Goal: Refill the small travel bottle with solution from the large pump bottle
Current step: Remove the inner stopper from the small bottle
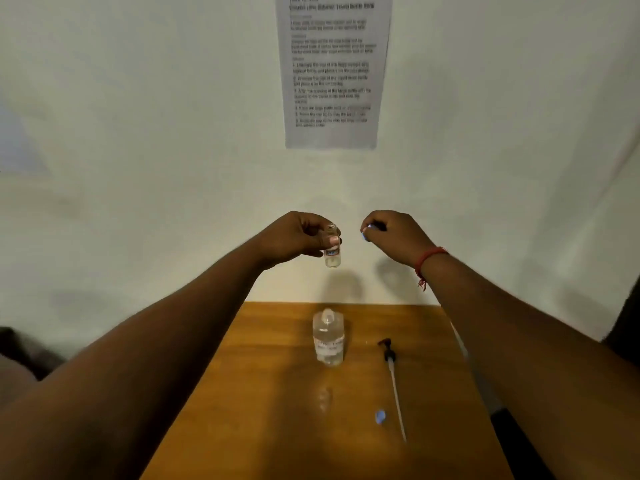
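Note:
My left hand (298,237) holds a small clear travel bottle (332,256) upright, raised in front of the wall above the table. Its neck looks uncapped. To its right and a little apart, my right hand (391,232) pinches a small blue cap (367,233) at the same height. Below them the large clear bottle (328,336) stands on the wooden table (242,410) with its top off. Its black pump head with a long white tube (393,379) lies on the table to the right.
A second blue cap (380,417) lies beside the pump tube. A small clear object (325,398), hard to make out, sits in front of the large bottle. A printed instruction sheet (332,71) hangs on the white wall behind.

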